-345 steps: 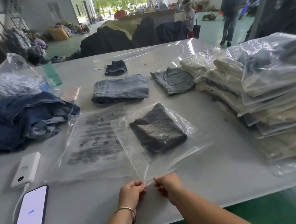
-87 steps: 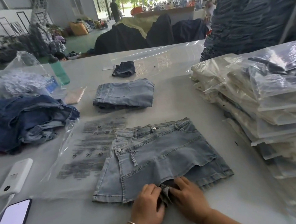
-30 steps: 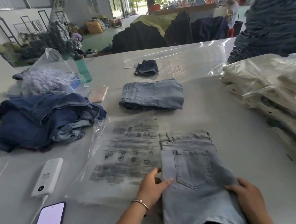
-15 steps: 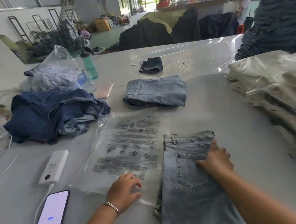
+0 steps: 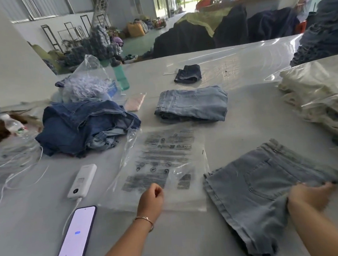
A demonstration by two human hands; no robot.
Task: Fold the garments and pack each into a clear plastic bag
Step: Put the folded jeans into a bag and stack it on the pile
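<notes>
Denim shorts (image 5: 253, 180) half-folded, unbagged; right hand (image 5: 309, 195) pinches their edge, left hand (image 5: 151, 199) beside them pinches the clear bag (image 5: 166, 154); more denim waits.

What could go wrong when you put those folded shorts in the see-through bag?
1. The right hand grips only one edge of the light denim shorts, so the fold may fall open when lifted.
2. The left hand holds the clear plastic bag by its near edge; the thin bag could crumple or slide as the shorts go in.
3. The phone and its cable lie close beside the left arm and might get knocked.
</notes>
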